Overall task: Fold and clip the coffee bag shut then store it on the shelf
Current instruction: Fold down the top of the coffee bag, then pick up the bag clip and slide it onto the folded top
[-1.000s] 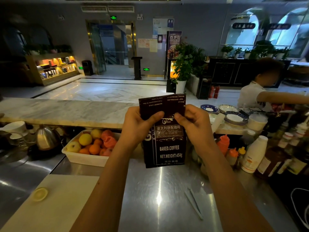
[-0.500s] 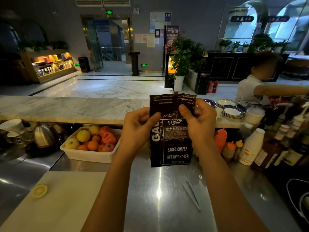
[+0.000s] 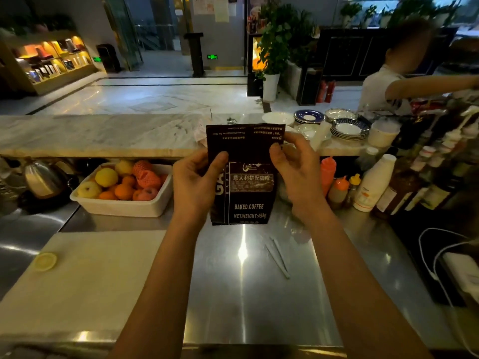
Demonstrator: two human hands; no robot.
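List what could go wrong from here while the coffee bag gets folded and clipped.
1. The coffee bag is held upright by the left hand and right hand; the folded-over top flap may spring open if either lets go.
2. The white clip lies on the steel counter, so reaching for it leaves one hand holding.
3. The squeeze bottles stand close by the right hand and might get knocked.

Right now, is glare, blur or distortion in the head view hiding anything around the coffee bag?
Head view: dim overall; the coffee bag label stays readable between the left hand and right hand. Glare streaks the steel counter below the bag. Wide-angle bending curves the marble ledge; the background person's face is blurred.
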